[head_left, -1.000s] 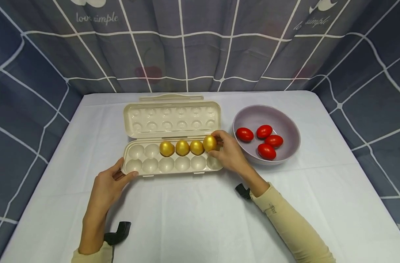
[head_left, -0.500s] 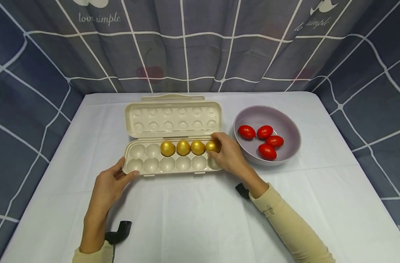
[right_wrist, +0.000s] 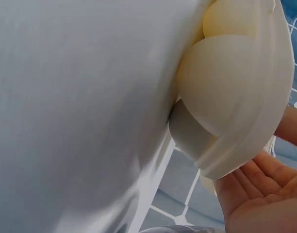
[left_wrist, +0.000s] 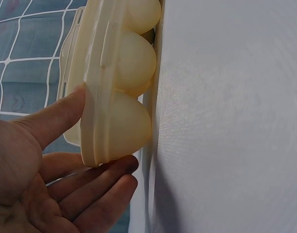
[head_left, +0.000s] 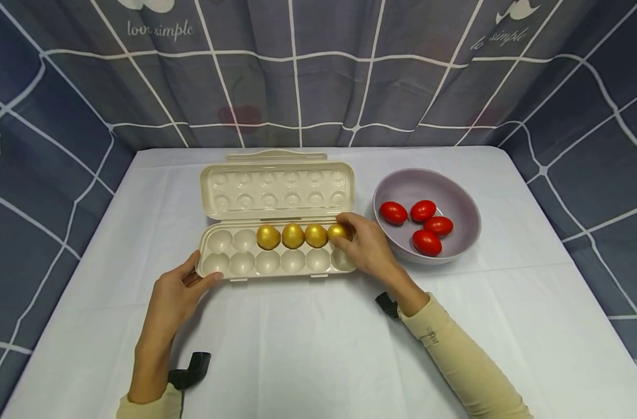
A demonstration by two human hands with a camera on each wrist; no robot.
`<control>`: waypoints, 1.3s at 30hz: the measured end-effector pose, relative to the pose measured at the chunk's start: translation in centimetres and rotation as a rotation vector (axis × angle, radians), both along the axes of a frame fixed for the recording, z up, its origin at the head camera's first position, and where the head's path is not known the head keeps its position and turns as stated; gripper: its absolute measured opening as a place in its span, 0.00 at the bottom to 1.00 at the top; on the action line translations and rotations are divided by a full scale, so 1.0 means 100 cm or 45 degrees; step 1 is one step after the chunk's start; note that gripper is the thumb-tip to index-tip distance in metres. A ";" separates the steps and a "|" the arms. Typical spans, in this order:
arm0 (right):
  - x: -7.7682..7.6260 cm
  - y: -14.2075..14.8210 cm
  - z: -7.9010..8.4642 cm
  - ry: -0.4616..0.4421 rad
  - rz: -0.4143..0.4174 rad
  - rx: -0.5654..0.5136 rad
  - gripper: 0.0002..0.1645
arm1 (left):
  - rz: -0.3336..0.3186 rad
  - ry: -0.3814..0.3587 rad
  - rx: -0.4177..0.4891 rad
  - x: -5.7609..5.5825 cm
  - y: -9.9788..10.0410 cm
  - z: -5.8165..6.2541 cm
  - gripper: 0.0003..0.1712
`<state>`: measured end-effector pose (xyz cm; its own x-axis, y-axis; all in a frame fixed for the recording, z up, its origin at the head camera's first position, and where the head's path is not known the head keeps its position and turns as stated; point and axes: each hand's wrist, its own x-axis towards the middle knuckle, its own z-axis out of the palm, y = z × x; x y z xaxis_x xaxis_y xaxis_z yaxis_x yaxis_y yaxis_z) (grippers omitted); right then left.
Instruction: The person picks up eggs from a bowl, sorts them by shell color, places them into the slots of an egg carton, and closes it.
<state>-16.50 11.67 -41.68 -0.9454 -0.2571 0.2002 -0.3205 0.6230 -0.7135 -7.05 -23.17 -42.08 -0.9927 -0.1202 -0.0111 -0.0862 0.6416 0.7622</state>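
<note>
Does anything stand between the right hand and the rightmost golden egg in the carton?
Nothing visible does: the right hand grips the rightmost golden egg directly. The open lid lies behind that egg, and the purple bowl stands to the right.

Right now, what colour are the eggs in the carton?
Gold, all four eggs; the head view shows them best.

Dark grey-blue curtains [head_left: 328, 87] with a white grid hang left, right and far around the white-covered table [head_left: 308, 343].
</note>
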 end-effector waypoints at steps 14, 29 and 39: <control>0.001 0.000 -0.002 -0.032 -0.010 -0.052 0.24 | -0.007 -0.005 0.009 0.001 0.001 0.000 0.46; 0.005 0.009 0.000 -0.085 0.084 -0.325 0.25 | -0.007 -0.036 -0.013 0.002 0.000 0.002 0.47; 0.008 0.024 0.021 -0.075 0.148 -0.561 0.25 | -0.022 -0.052 -0.039 0.001 -0.001 0.004 0.48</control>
